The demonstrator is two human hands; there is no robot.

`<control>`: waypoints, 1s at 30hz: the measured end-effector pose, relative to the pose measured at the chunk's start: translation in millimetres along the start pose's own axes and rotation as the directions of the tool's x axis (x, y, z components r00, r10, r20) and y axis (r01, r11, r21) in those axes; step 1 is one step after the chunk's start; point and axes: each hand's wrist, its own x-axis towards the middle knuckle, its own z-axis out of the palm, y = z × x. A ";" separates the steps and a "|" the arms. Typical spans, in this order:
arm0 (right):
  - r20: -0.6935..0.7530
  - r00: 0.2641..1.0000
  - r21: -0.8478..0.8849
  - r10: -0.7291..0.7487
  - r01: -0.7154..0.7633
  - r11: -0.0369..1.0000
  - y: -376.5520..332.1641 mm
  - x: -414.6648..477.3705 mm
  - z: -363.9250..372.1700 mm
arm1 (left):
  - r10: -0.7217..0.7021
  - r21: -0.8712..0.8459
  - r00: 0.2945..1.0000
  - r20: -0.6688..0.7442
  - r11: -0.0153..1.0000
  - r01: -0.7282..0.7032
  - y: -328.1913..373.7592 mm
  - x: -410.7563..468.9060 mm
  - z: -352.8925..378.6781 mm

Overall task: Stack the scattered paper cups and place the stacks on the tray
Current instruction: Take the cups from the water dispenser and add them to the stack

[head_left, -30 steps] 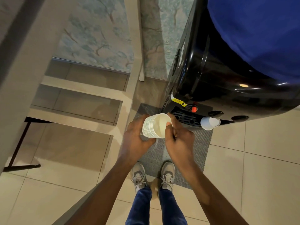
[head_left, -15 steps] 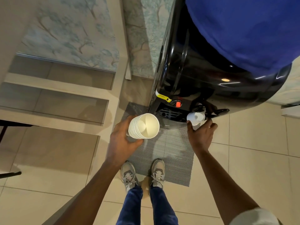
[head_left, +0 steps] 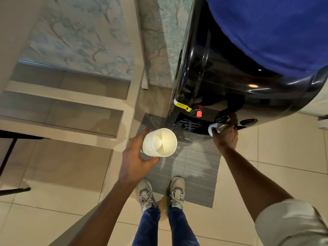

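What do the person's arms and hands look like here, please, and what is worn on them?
The left hand and right hand are bare: no glove, ring or watch shows on either grip or wrist. The left arm is uncovered as far as the frame shows. The right arm carries a pale grey fabric sleeve, rolled up, with no markings visible.

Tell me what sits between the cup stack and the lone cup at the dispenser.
Head view: the black drip tray and the grey floor mat below it lie between the cup stack and the lone cup; no other cup.
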 end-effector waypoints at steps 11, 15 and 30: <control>0.173 0.985 0.574 0.027 -0.123 0.809 -12.4 -59.6 -13.9 | -0.025 0.004 0.999 -0.048 1.000 0.025 12.6 -1.3 -9.7; 0.371 0.925 0.835 -0.079 -0.295 0.464 -42.0 -115.3 -46.7 | -0.036 0.004 0.996 -0.076 0.999 0.036 20.3 -1.1 -17.7; -0.150 0.804 0.865 -0.576 0.389 0.317 -124.6 -204.9 -127.4 | 0.012 0.016 0.990 -0.140 1.000 -0.010 60.5 -7.5 -47.0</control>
